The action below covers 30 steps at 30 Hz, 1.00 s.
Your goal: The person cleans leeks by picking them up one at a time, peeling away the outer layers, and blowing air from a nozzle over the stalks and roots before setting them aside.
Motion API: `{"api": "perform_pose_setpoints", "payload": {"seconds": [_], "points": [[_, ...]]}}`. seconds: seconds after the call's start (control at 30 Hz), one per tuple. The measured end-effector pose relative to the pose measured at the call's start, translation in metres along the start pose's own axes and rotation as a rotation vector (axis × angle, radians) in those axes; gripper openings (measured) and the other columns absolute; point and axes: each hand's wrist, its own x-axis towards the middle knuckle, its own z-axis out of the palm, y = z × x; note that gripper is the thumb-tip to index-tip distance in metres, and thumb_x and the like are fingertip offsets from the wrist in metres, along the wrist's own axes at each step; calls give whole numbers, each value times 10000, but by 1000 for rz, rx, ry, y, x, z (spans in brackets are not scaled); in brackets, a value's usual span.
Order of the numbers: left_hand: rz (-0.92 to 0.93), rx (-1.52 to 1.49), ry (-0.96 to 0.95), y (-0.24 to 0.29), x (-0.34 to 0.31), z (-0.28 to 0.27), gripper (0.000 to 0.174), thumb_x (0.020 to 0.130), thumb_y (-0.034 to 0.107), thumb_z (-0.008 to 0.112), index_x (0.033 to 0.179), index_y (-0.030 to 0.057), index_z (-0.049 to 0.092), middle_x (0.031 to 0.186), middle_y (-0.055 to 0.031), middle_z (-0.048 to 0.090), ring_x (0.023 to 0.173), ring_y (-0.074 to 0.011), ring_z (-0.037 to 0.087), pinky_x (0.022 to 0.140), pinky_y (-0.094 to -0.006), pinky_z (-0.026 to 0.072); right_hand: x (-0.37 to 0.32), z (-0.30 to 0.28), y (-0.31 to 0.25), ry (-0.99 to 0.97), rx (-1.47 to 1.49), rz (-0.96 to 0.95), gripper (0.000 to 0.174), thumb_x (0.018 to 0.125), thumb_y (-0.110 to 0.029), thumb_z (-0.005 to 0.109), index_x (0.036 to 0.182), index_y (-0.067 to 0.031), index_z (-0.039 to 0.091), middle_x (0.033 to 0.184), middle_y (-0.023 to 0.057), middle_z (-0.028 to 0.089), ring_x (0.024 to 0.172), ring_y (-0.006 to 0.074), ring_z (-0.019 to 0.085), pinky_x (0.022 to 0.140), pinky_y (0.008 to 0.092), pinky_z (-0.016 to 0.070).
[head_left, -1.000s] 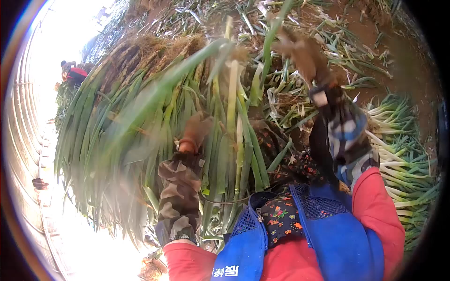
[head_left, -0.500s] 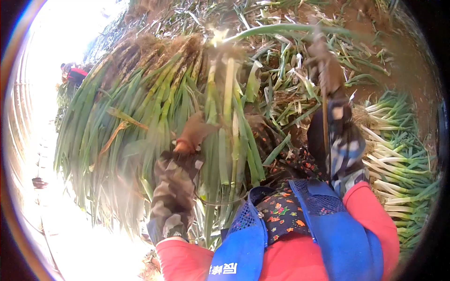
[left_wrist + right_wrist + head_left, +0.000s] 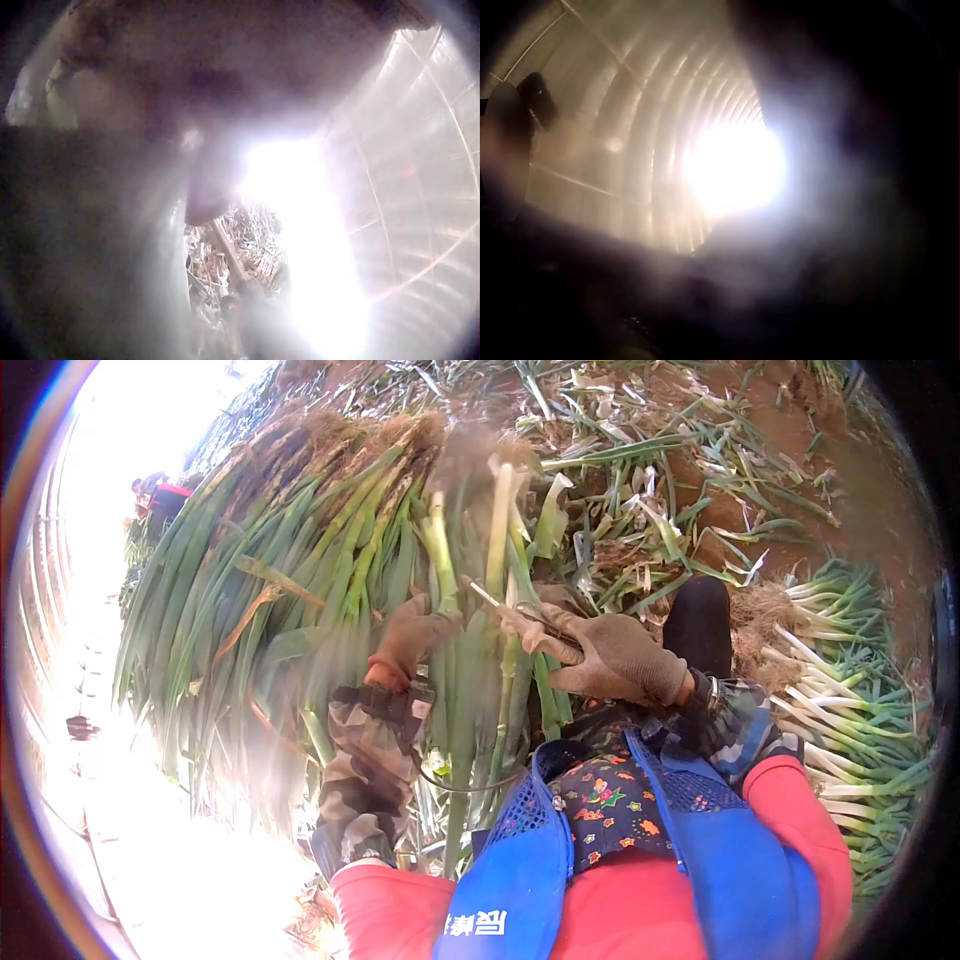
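Left hand: you pinch a leek at the bundle's near edge, likely steadying it. Right hand: fingers curled round a thin stick, seemingly angled for reach.

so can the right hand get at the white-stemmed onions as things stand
Probably yes: the white-stemmed onions lie beside the right sleeve, though the right hand might have to pass the dark shape between them.
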Motion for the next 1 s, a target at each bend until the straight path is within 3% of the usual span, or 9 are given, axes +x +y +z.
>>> {"api": "perform_pose_setpoints", "payload": {"seconds": [0.17,0.4,0.5,0.57,0.63,0.7,0.77,0.87,1.0], "points": [[-130,-68,40,0,-19,-8,260,951,202,737,1117,23,648,864,11,659,627,-68,565,519,-247,441,-3,-10,-14,-19,41,105,782,813,-422,682,1484,-83,470,934,261,712,854,455,700,783,532,553],[-161,180,154,-23,3,-33,190,963,188,691,1073,33,690,798,20,641,635,-83,546,577,-254,442,15,2,-5,82,16,33,732,787,-382,690,1442,-98,529,1027,259,712,850,437,712,793,510,564],[-209,360,171,11,1,-12,163,946,196,695,1010,47,698,752,21,605,622,-113,546,557,-274,434,19,-1,-6,65,47,-3,712,777,-368,695,1424,-105,554,1046,255,713,851,436,714,792,502,567],[199,535,30,-59,49,-53,237,838,167,746,1039,51,702,804,-25,649,729,-183,610,648,-323,474,21,9,4,11,-7,29,690,780,-364,693,1409,-108,570,1048,250,714,860,435,713,797,496,564],[633,1026,-33,-68,68,-76,187,831,113,719,1010,61,704,816,-31,655,774,-208,644,663,-341,500,25,1,3,8,-9,104,681,781,-365,695,1399,-103,582,1039,245,717,868,436,712,800,496,561],[1081,1848,6,-54,79,-94,99,925,35,616,922,77,705,786,3,622,759,-188,647,604,-328,512,23,-14,-1,12,2,138,688,781,-368,694,1402,-97,577,1018,243,721,871,440,711,800,498,561],[1010,1810,86,-11,74,-96,70,926,66,626,968,69,681,822,-32,635,783,-221,655,634,-353,519,20,-16,0,-12,10,90,704,782,-374,689,1414,-94,556,991,242,724,863,444,711,791,499,564],[381,831,371,52,74,-93,125,927,113,641,1038,57,645,876,-84,654,820,-271,666,679,-390,531,18,9,20,-75,42,-56,725,787,-388,684,1424,-85,519,956,238,721,826,445,714,757,506,568],[321,905,415,69,100,-83,252,929,177,661,1131,41,596,948,-152,679,869,-338,681,739,-439,547,35,-8,14,123,-93,98,775,795,-413,698,1432,-24,491,844,234,710,758,419,720,693,508,561]]}}
